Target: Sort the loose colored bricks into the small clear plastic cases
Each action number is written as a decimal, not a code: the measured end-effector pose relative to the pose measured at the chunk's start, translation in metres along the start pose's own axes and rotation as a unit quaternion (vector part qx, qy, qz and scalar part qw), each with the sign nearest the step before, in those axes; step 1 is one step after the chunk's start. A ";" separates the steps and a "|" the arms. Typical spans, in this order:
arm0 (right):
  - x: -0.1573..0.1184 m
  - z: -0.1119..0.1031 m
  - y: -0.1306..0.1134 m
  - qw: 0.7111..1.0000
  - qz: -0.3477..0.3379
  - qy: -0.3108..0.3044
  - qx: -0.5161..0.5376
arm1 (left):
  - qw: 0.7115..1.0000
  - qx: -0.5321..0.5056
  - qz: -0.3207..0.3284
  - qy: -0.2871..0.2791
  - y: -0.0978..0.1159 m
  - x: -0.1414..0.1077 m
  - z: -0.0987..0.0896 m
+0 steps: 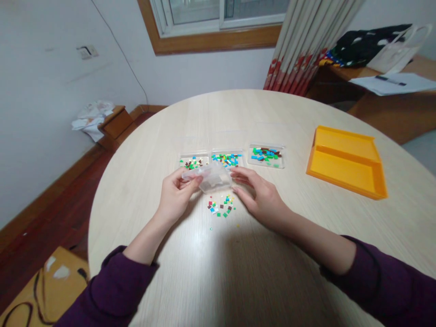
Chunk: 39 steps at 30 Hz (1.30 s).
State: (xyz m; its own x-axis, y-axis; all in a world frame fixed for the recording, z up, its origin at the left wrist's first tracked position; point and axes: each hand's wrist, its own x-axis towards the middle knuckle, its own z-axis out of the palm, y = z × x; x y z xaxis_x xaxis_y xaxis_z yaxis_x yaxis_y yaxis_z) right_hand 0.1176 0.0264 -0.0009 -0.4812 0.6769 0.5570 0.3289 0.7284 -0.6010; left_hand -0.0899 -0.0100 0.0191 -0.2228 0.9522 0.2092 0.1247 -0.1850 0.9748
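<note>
A clear plastic box (214, 178), tilted, is held above the table between my two hands. My left hand (177, 193) pinches its left end, thumb on the near side. At the right end, the thumb and fingers of my right hand (260, 195) curve around the edge; the exact contact there is hard to see. Below it lies a loose scatter of small coloured bricks (221, 206) in green, brown, red, blue, white and yellow. Just behind my hands stand a left clear case (184, 155) and a middle clear case (227, 151), both partly hidden, with small bricks inside.
A third clear case (282, 164) holds green, blue and brown bricks, right of the others. Farther right sits an orange tray (345, 147) with a dividing wall. Everything rests on a round pale wooden table (136, 150). A side desk (391, 113) carries papers and bags.
</note>
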 end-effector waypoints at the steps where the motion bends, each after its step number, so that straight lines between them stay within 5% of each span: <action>1: 0.000 0.000 0.000 1.000 0.013 -0.004 0.008 | 1.000 -0.009 0.000 0.007 -0.001 0.001 0.000; 10: 0.004 -0.004 0.000 0.999 -0.012 -0.018 -0.036 | 0.997 0.039 -0.026 0.055 0.001 0.013 -0.019; 23: 0.002 -0.004 0.002 0.997 -0.031 -0.062 -0.037 | 0.979 0.178 -0.089 -0.055 0.012 0.020 -0.045; 39: 0.001 -0.002 0.002 0.995 -0.049 -0.064 -0.054 | 0.937 0.330 -0.034 -0.107 0.005 0.023 -0.063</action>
State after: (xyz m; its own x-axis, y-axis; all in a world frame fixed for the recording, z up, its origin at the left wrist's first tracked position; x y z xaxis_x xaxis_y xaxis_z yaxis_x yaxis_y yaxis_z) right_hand 0.1198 0.0291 -0.0004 -0.6126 0.5876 0.5287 0.3570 0.8024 -0.4782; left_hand -0.1551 -0.0044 0.0332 -0.0613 0.9963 0.0601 0.7037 0.0005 0.7105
